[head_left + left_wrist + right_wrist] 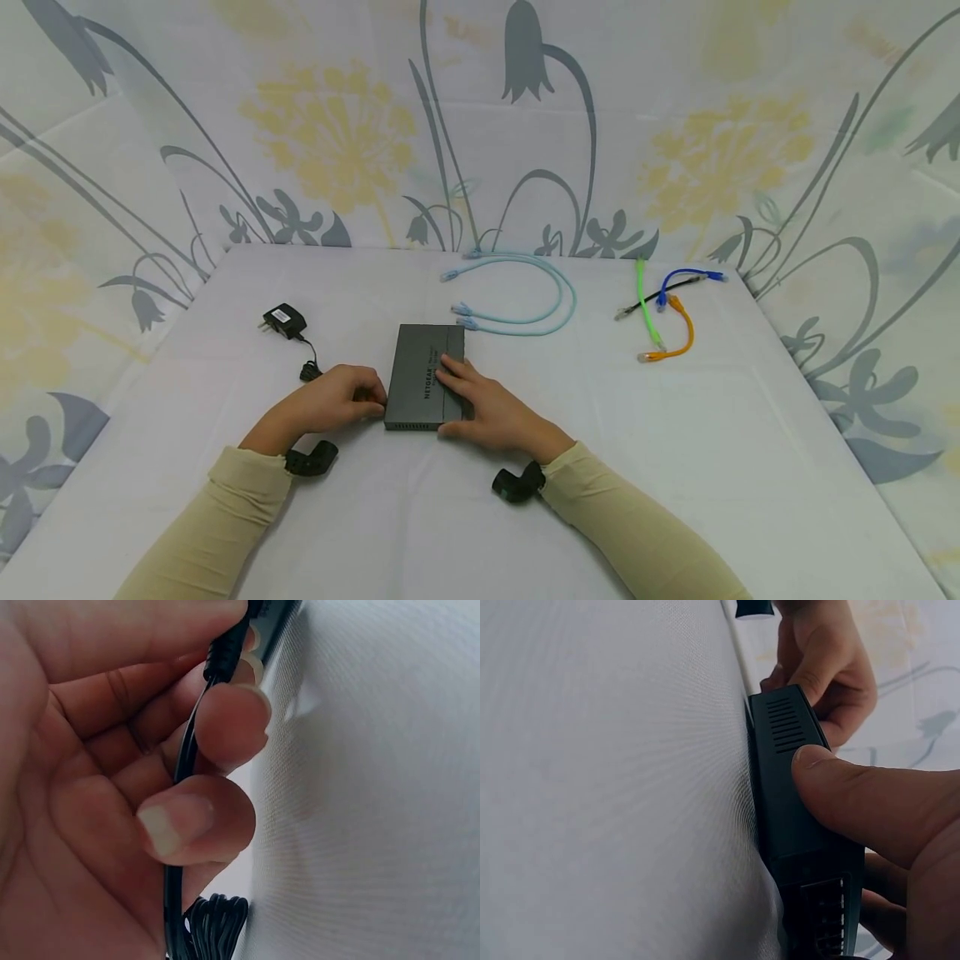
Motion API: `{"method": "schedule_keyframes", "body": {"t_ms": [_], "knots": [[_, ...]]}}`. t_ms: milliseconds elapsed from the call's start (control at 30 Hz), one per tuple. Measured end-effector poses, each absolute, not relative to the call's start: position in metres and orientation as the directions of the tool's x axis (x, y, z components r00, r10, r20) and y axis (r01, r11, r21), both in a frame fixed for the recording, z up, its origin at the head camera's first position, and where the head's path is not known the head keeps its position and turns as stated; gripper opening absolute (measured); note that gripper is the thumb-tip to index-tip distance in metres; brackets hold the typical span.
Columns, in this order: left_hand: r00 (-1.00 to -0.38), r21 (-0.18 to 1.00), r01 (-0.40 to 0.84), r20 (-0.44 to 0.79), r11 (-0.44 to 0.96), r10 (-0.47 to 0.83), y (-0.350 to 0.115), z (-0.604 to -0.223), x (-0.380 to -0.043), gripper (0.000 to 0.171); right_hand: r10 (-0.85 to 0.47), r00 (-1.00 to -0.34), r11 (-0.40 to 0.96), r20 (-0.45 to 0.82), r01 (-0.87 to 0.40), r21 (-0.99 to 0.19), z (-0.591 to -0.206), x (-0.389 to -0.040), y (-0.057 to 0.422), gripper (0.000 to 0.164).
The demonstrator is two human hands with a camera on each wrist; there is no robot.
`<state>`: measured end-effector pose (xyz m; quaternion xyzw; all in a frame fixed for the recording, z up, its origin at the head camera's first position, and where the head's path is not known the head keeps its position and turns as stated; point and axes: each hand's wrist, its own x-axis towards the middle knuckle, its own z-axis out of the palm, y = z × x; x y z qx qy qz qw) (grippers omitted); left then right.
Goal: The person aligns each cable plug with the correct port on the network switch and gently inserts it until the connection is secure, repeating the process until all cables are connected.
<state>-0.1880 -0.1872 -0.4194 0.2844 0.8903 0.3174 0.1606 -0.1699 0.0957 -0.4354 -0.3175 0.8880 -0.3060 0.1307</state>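
A dark grey Netgear network switch [411,371] lies flat on the white table, in the middle of the head view. My right hand [498,412] holds it, with fingers across its top and the thumb [840,780] on its vented side wall. At the switch's left side, my left hand [330,404] pinches the black power plug [223,656] between thumb and fingers. The plug's tip is hidden at the switch's edge. Its cord [174,892] runs down past the curled fingers to a bundled coil [217,926]. The black power adapter [285,320] lies behind the left hand.
Two light blue network cables [555,287] lie curved behind the switch. To the right are short patch cables: green [645,304], black [637,308], blue [682,272] and orange [688,329]. A flowered cloth [465,125] hangs along the table's back edge.
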Motion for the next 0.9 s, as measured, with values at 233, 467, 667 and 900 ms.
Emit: {"method": "schedule_keyframes", "body": {"t_ms": [233, 467, 667, 900], "knots": [[-0.786, 0.644, 0.417, -0.099, 0.641, 0.610, -0.187, -0.417, -0.187, 0.004, -0.641, -0.767, 0.610, -0.031, -0.485, -0.627, -0.433, -0.169, 0.095, 0.079], [-0.780, 0.622, 0.446, -0.082, 0.644, 0.620, -0.192, -0.413, -0.188, 0.004, -0.647, -0.761, 0.601, -0.031, -0.485, -0.635, -0.431, -0.171, 0.089, 0.077], [-0.802, 0.602, 0.438, -0.075, 0.668, 0.593, -0.202, -0.412, -0.192, 0.006, -0.650, -0.758, 0.615, -0.052, -0.484, -0.623, -0.429, -0.177, 0.076, 0.077], [-0.837, 0.567, 0.437, -0.029, 0.699, 0.547, -0.217, -0.411, -0.196, 0.008, -0.653, -0.753, 0.636, -0.079, -0.489, -0.597, -0.426, -0.193, 0.057, 0.077]]}}
